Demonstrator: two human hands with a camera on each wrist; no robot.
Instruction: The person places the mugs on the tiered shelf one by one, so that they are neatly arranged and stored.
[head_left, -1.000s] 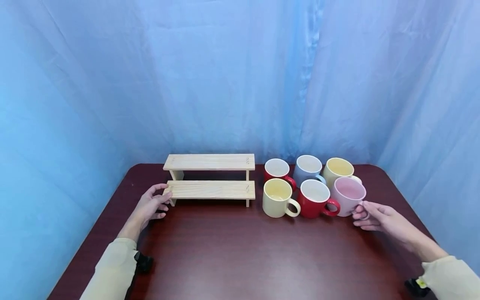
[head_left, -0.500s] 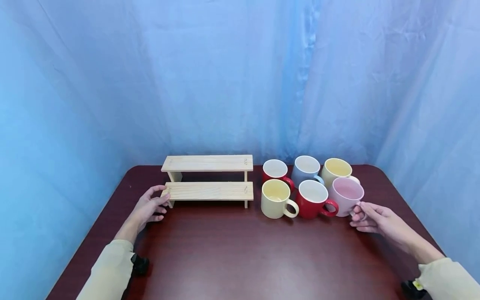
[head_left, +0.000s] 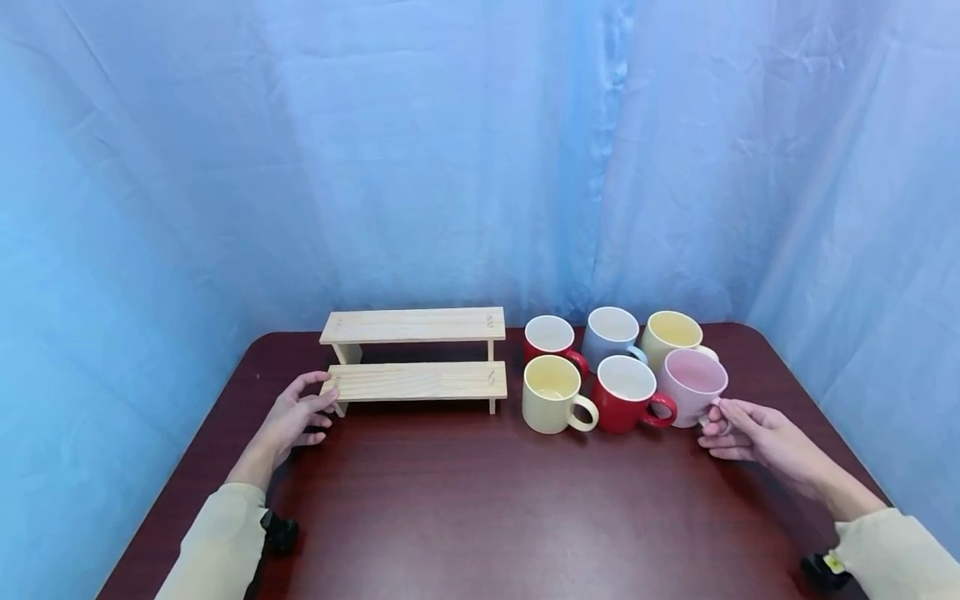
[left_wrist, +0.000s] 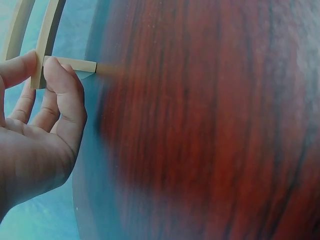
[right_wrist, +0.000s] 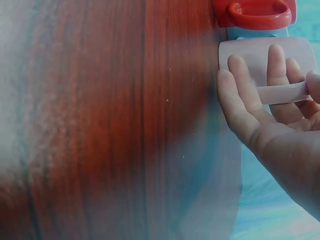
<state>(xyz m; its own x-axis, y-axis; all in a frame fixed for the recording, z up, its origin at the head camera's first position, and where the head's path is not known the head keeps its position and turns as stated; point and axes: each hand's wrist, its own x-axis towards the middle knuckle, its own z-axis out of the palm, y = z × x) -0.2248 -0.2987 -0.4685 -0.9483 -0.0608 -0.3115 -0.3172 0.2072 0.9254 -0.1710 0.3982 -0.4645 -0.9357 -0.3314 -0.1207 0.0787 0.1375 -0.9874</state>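
My left hand (head_left: 296, 419) pinches the left end of the lower board of a two-step wooden display stand (head_left: 420, 381). In the left wrist view, thumb and index finger lie on either side of the board's end (left_wrist: 44, 47). On the right, my right hand (head_left: 757, 433) holds the handle of a pink mug (head_left: 688, 400), thumb on top of the handle (right_wrist: 282, 93) and some fingers through its loop. The mug stands upright at the right end of the front row, with a red mug (head_left: 622, 408) on its left.
A pale yellow mug (head_left: 547, 408) completes the front row. Behind stand another red mug (head_left: 534, 346), a light blue mug (head_left: 600, 348) and a yellow mug (head_left: 655, 350). All are on the dark red-brown table (head_left: 480, 500), with blue curtains (head_left: 420, 167) around it.
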